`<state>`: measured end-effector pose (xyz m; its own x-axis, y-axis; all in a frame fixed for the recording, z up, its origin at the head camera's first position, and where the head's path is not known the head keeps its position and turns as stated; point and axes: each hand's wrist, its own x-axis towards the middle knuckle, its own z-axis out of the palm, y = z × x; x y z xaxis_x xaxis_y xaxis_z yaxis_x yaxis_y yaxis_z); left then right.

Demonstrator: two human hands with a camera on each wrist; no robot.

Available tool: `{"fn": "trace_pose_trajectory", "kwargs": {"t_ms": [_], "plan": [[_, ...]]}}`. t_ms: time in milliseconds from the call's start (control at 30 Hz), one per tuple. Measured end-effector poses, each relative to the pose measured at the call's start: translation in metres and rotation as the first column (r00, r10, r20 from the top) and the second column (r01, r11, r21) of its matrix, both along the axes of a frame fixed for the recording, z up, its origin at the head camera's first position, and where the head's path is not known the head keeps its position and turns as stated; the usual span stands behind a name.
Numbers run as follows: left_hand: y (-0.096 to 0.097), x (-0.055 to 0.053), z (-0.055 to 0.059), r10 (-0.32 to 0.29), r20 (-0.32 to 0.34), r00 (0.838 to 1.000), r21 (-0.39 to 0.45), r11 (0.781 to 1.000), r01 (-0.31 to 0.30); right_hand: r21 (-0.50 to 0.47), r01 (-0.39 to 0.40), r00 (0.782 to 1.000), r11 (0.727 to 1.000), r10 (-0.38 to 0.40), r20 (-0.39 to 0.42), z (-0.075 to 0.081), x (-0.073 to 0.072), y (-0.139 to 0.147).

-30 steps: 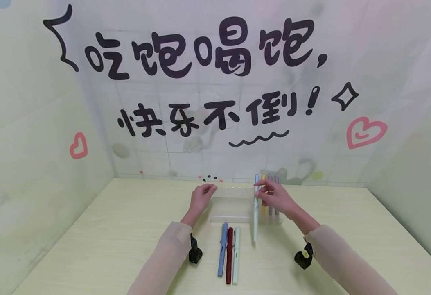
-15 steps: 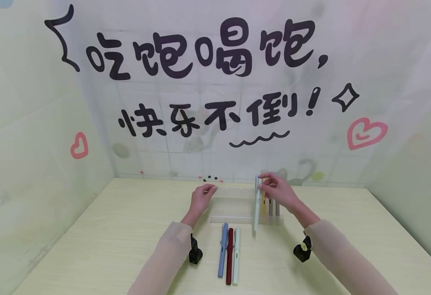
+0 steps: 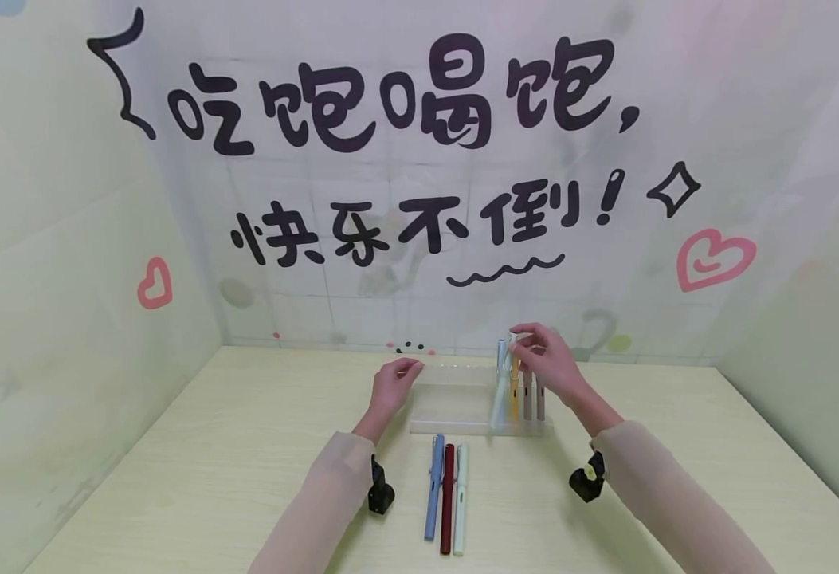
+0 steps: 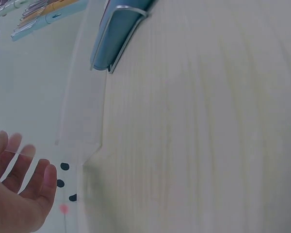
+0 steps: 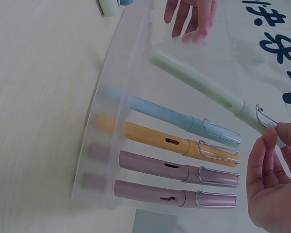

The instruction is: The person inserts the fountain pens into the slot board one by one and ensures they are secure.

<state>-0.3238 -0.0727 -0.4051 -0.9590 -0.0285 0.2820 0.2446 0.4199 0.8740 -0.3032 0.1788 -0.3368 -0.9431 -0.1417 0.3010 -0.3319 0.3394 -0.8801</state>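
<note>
My right hand [image 3: 551, 367] pinches a pale green pen [image 5: 199, 82] near the clip end of its cap. That pen slants, its lower end close over the front ledge of a clear pen stand [image 3: 451, 426]. Upright in the stand's right part are a light blue pen [image 5: 165, 114], an orange pen [image 5: 155, 136] and two purple pens [image 5: 150, 161], clips uppermost. With thumb and fingers my left hand [image 3: 394, 383] holds the stand's upper left corner; the clear plate shows between them in the left wrist view.
On the table in front of the stand lie a blue pen [image 3: 433, 486], a dark red pen [image 3: 448, 498] and another pale green pen [image 3: 460, 498], side by side. A printed backdrop [image 3: 362, 319] rises behind the table.
My right hand has risen and shifted slightly right with the pale green pen. The pen's lower end has moved up from in front of the stand to its ledge. My left hand stays put.
</note>
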Motion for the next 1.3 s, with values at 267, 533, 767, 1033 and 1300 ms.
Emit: {"fn": "trace_pose_trajectory", "kwargs": {"t_ms": [267,533,767,1033,1300], "plan": [[0.001,-0.001,0.0,0.004,-0.007,1.0,-0.002,1.0,-0.004,-0.023,0.062,0.997,0.998,-0.063,-0.04,-0.003,-0.001,-0.001],[0.001,-0.002,-0.001,0.005,-0.01,1.0,-0.003,1.0,-0.005,-0.007,0.091,0.993,0.996,-0.091,-0.075,-0.008,-0.001,-0.001],[0.002,-0.003,-0.001,0.008,-0.01,1.0,-0.006,1.0,-0.008,0.02,0.069,0.993,0.997,-0.066,-0.097,-0.015,-0.002,-0.003],[0.002,-0.001,0.0,0.003,-0.01,1.0,0.004,1.0,-0.003,0.015,0.034,0.993,0.999,-0.032,-0.117,-0.008,0.007,-0.011],[0.002,-0.002,-0.001,0.006,0.008,1.0,0.0,1.0,-0.006,0.066,0.022,0.991,0.998,-0.013,-0.136,-0.014,-0.004,-0.01]]}}
